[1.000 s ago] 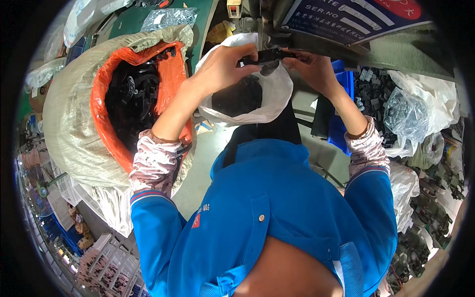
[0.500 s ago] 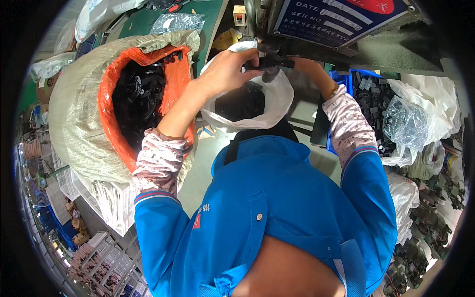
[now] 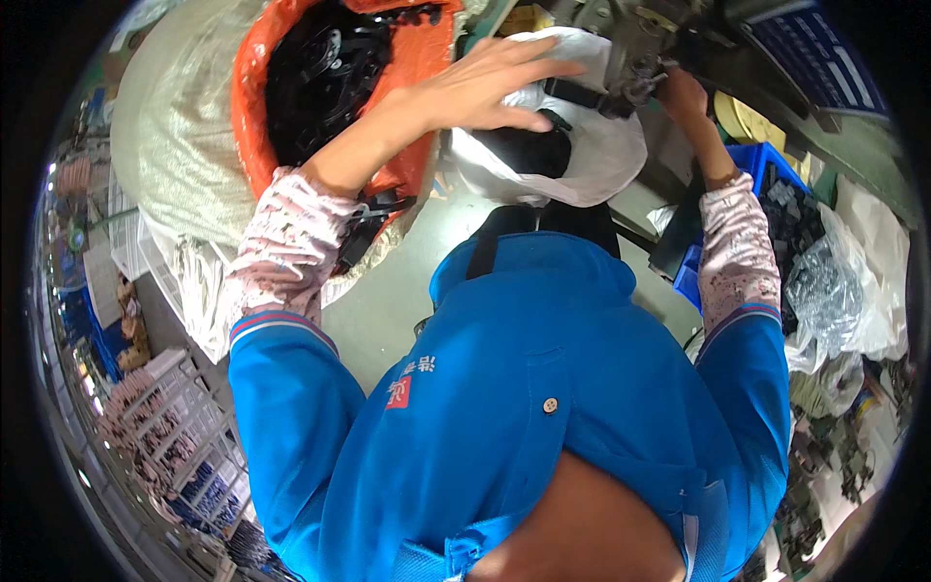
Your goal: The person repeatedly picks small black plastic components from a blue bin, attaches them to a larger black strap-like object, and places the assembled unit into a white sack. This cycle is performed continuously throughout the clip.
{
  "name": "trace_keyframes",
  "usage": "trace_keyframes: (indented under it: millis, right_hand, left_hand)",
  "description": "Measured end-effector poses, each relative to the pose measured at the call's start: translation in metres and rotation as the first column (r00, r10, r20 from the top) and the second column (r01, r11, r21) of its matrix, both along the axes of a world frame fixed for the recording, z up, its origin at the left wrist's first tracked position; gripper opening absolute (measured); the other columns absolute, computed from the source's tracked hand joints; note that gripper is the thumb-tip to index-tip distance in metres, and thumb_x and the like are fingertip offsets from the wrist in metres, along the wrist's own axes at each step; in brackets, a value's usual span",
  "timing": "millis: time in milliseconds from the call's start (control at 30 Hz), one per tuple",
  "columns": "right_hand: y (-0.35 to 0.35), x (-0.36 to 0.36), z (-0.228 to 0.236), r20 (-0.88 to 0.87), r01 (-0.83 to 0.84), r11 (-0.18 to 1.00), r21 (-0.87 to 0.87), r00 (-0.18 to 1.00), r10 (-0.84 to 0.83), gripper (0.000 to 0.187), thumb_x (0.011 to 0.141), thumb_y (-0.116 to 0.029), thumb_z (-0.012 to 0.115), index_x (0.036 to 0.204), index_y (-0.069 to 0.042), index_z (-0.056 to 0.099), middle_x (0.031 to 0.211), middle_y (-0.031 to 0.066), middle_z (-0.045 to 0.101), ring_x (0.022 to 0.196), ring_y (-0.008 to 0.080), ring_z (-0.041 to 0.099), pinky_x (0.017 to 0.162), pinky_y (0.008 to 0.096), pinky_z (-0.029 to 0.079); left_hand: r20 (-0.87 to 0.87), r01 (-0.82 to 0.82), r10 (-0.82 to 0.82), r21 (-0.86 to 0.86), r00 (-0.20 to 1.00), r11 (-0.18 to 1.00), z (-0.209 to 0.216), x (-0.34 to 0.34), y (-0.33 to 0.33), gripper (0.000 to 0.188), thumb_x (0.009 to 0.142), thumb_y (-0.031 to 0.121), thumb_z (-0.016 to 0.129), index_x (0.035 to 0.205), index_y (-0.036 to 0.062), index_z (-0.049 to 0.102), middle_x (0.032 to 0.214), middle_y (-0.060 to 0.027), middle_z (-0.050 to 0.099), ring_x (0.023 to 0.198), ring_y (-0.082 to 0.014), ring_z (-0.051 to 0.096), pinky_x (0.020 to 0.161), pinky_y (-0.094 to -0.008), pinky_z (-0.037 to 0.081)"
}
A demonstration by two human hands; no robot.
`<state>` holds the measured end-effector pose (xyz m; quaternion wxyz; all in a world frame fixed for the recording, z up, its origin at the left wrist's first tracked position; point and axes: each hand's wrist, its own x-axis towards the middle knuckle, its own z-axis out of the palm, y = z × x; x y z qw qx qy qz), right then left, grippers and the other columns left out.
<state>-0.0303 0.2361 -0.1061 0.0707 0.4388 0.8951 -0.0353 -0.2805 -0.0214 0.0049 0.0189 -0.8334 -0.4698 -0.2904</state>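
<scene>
My left hand is open, fingers spread, over the near-left side of a white bag holding dark pieces. Just past its fingertips, a black strip-like part sits against the machine's metal head. I cannot tell whether that part is fixed there or loose. On the other side of the head, my right hand is closed with its fingers curled in at the metal. What it grips, if anything, is hidden.
At left stands a big woven sack with an orange liner, full of black plastic parts. A blue bin of dark small parts and clear plastic bags lie at right. A machine plate overhangs the upper right.
My left hand has opened and come off the black part at the machine. My right hand stays by the machine head. The whole view has shifted, with the machine now further up and right.
</scene>
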Motion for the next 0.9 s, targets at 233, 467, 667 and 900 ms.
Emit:
trace_keyframes:
  millis: [233, 467, 667, 900]
  right_hand:
    - [0.028, 0.027, -0.037, -0.230, -0.094, 0.966, 0.240, 0.961, 0.150, 0.036, 0.086, -0.029, 0.056, 0.121, -0.018, 0.062, 0.102, 0.0211, 0.068, 0.089, 0.0430, 0.066, 0.083, 0.0502, 0.053]
    - [-0.024, 0.034, 0.024, -0.748, -0.286, 0.725, -0.627, 0.481, -0.457, 0.024, 0.094, -0.019, 0.060, 0.110, -0.002, 0.067, 0.101, 0.0120, 0.069, 0.084, 0.0241, 0.066, 0.077, 0.0348, 0.054]
    - [-0.095, 0.025, 0.117, -0.724, -0.538, 0.538, -0.649, 0.221, -0.653, 0.009, 0.087, -0.008, 0.070, 0.092, -0.001, 0.068, 0.083, 0.0069, 0.067, 0.076, 0.0150, 0.064, 0.069, 0.0283, 0.052]
    - [-0.096, 0.003, 0.088, -0.544, -0.686, 0.314, -0.657, 0.143, -0.827, 0.013, 0.085, -0.013, 0.071, 0.085, 0.000, 0.071, 0.075, 0.0092, 0.069, 0.062, 0.0158, 0.063, 0.060, 0.0316, 0.052]
  left_hand:
    - [-0.205, -0.329, 0.365, -0.888, 0.908, 0.320, -0.094, -0.083, -0.186, 0.042, 0.083, 0.019, 0.072, 0.121, 0.0059, 0.058, 0.102, -0.0209, 0.067, 0.099, -0.0368, 0.064, 0.084, -0.0433, 0.051]
    - [-0.041, -0.351, 0.736, -0.896, 0.676, 0.272, -0.107, -0.077, -0.216, 0.019, 0.091, 0.018, 0.064, 0.099, 0.0016, 0.060, 0.090, -0.0199, 0.069, 0.091, -0.0361, 0.068, 0.079, -0.0416, 0.051]
    - [-0.312, -0.388, 0.372, -0.910, 0.874, 0.149, -0.094, -0.076, -0.176, 0.043, 0.081, 0.024, 0.075, 0.117, 0.0044, 0.063, 0.106, -0.0188, 0.069, 0.103, -0.0333, 0.065, 0.088, -0.0393, 0.050]
    - [0.198, -0.250, 0.795, -0.881, 0.574, 0.400, -0.130, -0.142, -0.214, 0.023, 0.090, 0.008, 0.064, 0.112, 0.0008, 0.060, 0.106, -0.0112, 0.067, 0.096, -0.0209, 0.065, 0.084, -0.0311, 0.051]
